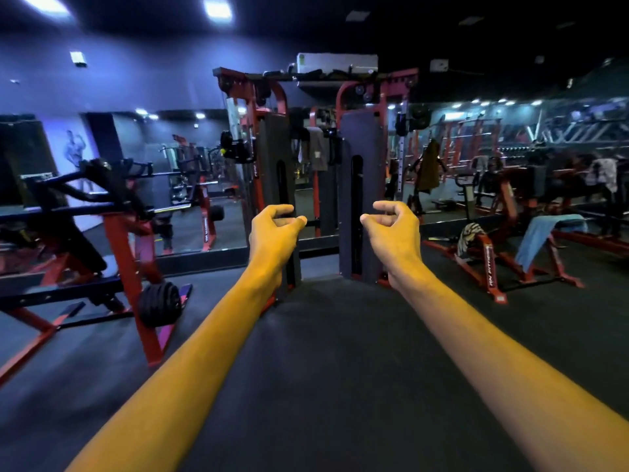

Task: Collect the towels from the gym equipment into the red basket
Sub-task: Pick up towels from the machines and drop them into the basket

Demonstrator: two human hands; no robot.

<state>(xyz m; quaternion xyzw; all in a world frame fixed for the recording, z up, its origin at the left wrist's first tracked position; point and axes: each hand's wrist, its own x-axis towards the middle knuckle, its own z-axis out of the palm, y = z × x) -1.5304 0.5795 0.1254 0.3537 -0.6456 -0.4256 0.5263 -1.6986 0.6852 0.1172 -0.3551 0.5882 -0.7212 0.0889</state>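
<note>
Two empty hands, left and right, grips loosely curled; a blue towel drapes a red bench.

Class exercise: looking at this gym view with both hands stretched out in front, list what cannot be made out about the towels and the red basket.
- Red basket: nowhere in the head view.
- Grey cloth on the cable machine: dim, partly behind the frame; towel or not unclear.
- Striped towel: blurred, lower part hidden by the red frame.
- Blue towel: draped; what it lies on is covered.
- Left hand, right hand: curled, empty.

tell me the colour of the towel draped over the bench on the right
Light blue towel, seen best in the head view.
</note>
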